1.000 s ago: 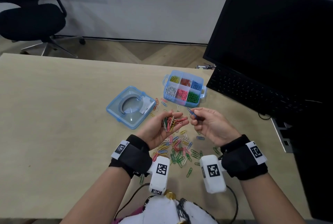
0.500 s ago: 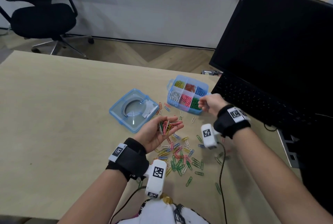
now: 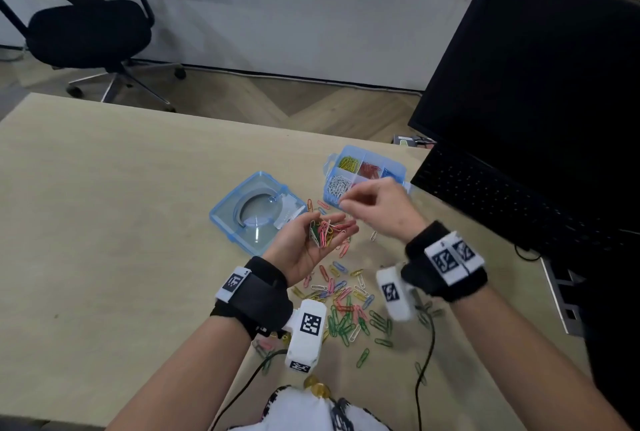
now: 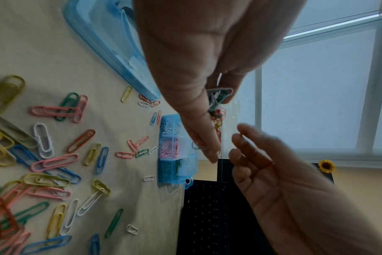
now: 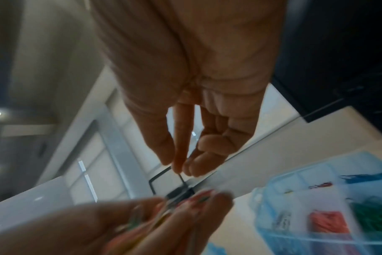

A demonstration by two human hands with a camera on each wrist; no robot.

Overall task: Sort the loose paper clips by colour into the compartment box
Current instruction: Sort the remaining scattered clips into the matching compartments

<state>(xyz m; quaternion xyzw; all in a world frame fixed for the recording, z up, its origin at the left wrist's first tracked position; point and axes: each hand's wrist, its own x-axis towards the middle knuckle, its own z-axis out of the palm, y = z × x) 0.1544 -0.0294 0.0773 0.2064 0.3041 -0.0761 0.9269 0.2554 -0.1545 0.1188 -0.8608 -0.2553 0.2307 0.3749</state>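
Note:
My left hand (image 3: 343, 223) is palm up above the table, fingers cupped round a mixed bunch of paper clips (image 3: 322, 232). The left wrist view shows the bunch (image 4: 217, 101) wedged between thumb and curled fingers. My right hand (image 3: 348, 203) hovers just right of it, over the front edge of the blue compartment box (image 3: 394, 167). Its fingers are loosely bent, and I see nothing between the fingertips (image 5: 177, 163), though the picture is blurred. The box holds yellow, red, blue, white, pink and green clips, each colour apart. Loose clips (image 3: 346, 309) lie scattered below my hands.
The box's clear blue lid (image 3: 228, 219) lies flat to the left of the box. A black keyboard (image 3: 502, 202) and monitor (image 3: 536, 84) fill the right side. A black cable (image 3: 429, 344) runs across the near table. An office chair (image 3: 86, 25) stands beyond the far edge.
The right hand carried a blue clip from the left hand to the box and has come back toward the left hand without it. The left hand has stayed put with its bunch.

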